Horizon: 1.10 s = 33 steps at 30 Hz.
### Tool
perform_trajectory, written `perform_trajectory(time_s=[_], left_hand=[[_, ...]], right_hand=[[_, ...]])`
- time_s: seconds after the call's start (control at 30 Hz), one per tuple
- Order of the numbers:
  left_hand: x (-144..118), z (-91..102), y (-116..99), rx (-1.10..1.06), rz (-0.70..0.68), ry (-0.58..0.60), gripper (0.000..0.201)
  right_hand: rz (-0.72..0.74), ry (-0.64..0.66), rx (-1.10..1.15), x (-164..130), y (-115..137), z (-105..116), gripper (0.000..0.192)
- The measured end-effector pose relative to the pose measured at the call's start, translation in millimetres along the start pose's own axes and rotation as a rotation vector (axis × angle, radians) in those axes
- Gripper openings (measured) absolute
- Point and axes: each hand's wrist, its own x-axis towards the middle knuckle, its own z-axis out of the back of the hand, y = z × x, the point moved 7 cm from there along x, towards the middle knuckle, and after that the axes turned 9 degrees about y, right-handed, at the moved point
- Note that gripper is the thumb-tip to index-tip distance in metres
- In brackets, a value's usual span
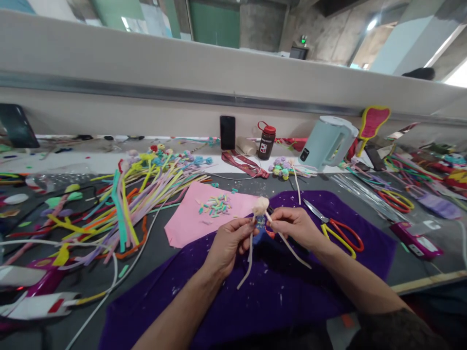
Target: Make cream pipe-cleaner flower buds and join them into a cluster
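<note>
Between my two hands is a small piece with a rounded cream fuzzy top (260, 205) and a blue patterned part (260, 222) below it. My left hand (233, 239) is closed in a pinch at its left side, where one cream pipe cleaner end (249, 265) hangs down. On the other side my right hand (292, 224) pinches a second cream pipe cleaner end (297, 255), which trails to the lower right. Fingers hide part of the joint. Scissors (333, 228) with red and yellow handles lie spread right of my right hand on the purple cloth (284, 301).
A pink sheet (178, 223) bears several short cut pieces (217, 206). Bundled coloured pipe cleaners (138, 194) cover the left; glue guns (44, 291) with a white cord lie nearer. At the back stand a phone (227, 132), a bottle (267, 143) and a pale blue kettle (324, 143).
</note>
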Motion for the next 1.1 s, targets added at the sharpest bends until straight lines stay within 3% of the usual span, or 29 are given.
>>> perform_trajectory(time_s=[0.33, 1.1], left_hand=[[2.6, -1.9, 7.7, 0.028, 0.007, 0.031, 0.019], [-3.4, -3.7, 6.7, 0.082, -0.011, -0.076, 0.024]], right_hand=[[0.125, -0.077, -0.393, -2.4, 15.6, -16.0, 0.012], [0.207, -0.13, -0.498, -6.4, 15.0, -18.8, 0.016]])
